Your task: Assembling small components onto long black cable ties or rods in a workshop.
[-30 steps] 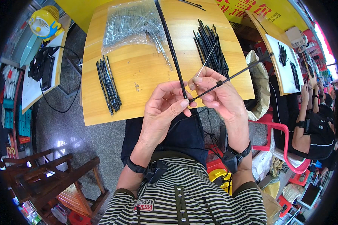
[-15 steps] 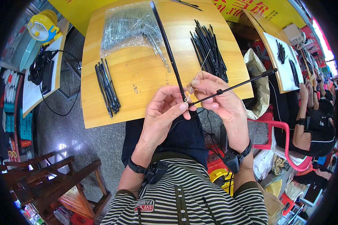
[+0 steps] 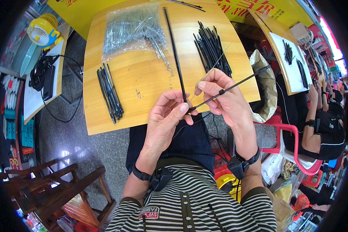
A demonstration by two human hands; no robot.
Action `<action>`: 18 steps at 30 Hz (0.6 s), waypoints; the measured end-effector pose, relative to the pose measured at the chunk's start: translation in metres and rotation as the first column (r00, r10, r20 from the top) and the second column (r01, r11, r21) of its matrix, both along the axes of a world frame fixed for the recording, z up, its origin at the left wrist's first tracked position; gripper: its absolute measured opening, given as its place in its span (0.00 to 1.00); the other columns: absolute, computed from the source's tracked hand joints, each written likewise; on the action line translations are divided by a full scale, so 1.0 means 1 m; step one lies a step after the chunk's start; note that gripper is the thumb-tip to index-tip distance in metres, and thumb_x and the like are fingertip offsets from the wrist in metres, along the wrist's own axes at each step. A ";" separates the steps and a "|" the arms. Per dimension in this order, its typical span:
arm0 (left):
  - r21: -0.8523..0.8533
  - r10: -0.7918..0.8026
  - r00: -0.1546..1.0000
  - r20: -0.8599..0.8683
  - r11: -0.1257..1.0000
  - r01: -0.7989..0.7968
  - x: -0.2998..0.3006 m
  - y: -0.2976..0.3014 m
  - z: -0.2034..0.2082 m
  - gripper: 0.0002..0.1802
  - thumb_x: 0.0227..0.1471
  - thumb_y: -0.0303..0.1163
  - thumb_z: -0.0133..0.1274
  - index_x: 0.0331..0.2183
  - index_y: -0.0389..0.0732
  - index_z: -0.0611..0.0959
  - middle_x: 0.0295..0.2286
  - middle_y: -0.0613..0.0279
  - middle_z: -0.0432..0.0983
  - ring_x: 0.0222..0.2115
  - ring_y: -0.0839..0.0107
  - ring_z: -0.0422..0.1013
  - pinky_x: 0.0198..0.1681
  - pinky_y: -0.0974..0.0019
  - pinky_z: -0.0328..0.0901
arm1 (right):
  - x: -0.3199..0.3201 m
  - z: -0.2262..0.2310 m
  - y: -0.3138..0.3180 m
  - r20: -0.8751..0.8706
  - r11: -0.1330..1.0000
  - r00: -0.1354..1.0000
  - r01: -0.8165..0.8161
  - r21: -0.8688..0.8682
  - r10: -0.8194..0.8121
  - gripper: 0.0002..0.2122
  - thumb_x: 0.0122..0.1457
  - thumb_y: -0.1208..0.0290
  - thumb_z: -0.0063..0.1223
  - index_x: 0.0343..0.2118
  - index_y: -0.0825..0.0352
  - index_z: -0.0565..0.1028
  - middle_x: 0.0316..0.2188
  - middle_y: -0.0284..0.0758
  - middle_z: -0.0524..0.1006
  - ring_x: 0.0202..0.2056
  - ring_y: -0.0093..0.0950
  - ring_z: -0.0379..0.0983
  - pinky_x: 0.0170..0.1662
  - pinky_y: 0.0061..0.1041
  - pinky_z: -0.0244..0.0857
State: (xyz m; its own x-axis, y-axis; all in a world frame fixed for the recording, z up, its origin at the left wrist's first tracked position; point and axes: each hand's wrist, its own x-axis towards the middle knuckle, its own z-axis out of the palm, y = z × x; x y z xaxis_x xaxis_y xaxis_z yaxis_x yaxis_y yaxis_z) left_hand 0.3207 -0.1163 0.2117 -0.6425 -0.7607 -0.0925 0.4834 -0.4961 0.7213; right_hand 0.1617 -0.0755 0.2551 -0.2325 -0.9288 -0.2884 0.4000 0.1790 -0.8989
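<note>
Two thin black rods meet at a corner in front of me. The first rod (image 3: 175, 54) points away over the table, while the second rod (image 3: 241, 81), with a small collar partway along, slants up to the right. My left hand (image 3: 166, 118) is closed around their meeting end, thumb pressed on top. Between thumb and forefinger, my right hand (image 3: 226, 94) pinches a thin pale wire or cord (image 3: 217, 61). One end of it runs down towards the corner; the other sticks up over a bundle of black rods (image 3: 212, 48). Whether it is fixed to the corner is hidden by my fingers.
On the wooden table (image 3: 143, 104) lie a smaller bundle of black rods (image 3: 109, 92) and a clear bag (image 3: 131, 29) of thin metal pieces. A paper-lined bin (image 3: 265, 89) and a pink stool (image 3: 294, 143) stand to the right. Another person (image 3: 319, 131) sits further right.
My right hand has drawn slightly up and away from the corner with the wire. The small loop seen at the corner no longer shows. Both rods have shifted and tilted a little.
</note>
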 end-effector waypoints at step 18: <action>0.109 -0.006 0.998 0.063 0.994 -0.001 0.002 -0.002 -0.009 0.09 0.51 0.27 0.51 0.35 0.34 0.74 0.30 0.61 0.72 0.28 0.74 0.71 0.29 0.75 0.67 | -0.007 0.029 0.016 -0.155 0.997 0.986 -0.061 -0.041 0.054 0.12 0.55 0.71 0.48 0.42 0.69 0.68 0.31 0.32 0.72 0.23 0.13 0.64 0.17 0.10 0.57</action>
State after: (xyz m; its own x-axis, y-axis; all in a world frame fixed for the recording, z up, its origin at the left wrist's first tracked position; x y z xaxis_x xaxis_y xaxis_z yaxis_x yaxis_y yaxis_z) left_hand 0.3231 -0.1186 0.2023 -0.6349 -0.7420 -0.2154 0.4366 -0.5746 0.6922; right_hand 0.1547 -0.0594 0.2840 -0.2165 -0.9534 -0.2103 0.2463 0.1551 -0.9567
